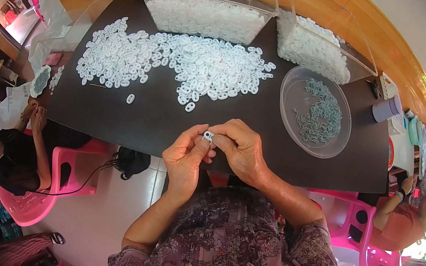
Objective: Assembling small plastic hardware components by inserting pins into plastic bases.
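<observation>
In front of my chest, at the table's near edge, a small white oval plastic piece with holes [207,135] is held between my two hands. My left hand [185,154] pinches it between thumb and fingers. From the other side, my right hand [244,150] closes its thumb and index finger on the piece's right end. Whether a smaller part is also in the right fingertips is hidden. Many similar white pieces [209,68] lie heaped across the dark table [237,117]. One loose white piece [130,99] rests apart, nearer to me.
A round clear tray [284,114] holds small grey-green parts [321,114] at the right. Two clear bins of white pieces, one at the back [206,18] and one at the back right [315,49], stand behind. People sit on both sides by pink chairs [71,163].
</observation>
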Demonstrator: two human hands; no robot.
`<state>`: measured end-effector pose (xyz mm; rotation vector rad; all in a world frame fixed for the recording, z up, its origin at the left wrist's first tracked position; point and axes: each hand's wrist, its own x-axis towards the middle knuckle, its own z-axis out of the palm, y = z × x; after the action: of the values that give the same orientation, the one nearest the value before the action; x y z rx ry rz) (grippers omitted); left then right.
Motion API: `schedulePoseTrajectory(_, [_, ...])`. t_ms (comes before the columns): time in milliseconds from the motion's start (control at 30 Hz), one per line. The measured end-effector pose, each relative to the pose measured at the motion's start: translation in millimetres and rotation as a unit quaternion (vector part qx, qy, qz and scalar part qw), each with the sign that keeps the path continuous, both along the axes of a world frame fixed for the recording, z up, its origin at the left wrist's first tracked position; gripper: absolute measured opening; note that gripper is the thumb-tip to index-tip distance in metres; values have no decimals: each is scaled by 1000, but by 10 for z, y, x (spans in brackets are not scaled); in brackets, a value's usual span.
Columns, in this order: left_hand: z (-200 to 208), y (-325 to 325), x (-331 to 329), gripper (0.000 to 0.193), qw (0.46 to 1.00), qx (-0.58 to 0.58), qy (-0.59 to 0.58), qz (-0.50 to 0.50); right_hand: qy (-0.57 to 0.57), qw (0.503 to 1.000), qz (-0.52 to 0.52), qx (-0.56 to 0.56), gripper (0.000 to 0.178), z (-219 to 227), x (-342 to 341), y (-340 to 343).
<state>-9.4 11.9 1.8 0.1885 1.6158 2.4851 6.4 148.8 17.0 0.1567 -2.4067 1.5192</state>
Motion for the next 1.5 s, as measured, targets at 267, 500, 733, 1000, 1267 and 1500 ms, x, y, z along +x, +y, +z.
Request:
schedulePoseTrajectory(267, [55,-20,-21,23,999,43,-8,-2,80,995,7,54,27,65,25,-55])
schedulePoseTrajectory(500, [109,-12,-6,21,996,67,-63,13,160,982,-23,94,34,8,31,-70])
schedulePoseTrajectory(733, [55,-17,48,19,998,47,-32,3,151,985,-34,71,34,-36,81,-66])
schedulePoseTrajectory(1000, [-16,-34,55,19,999,10,49,17,136,990,-30,28,31,1,133,-79])
schedulePoseTrajectory(1267, [38,-18,56,21,999,1,54,6,107,994,-29,-8,27,47,161,-75])
schedulePoseTrajectory(1500, [-6,31,72,21,985,-60,153,48,153,988,-34,-12,29,35,149,-73])
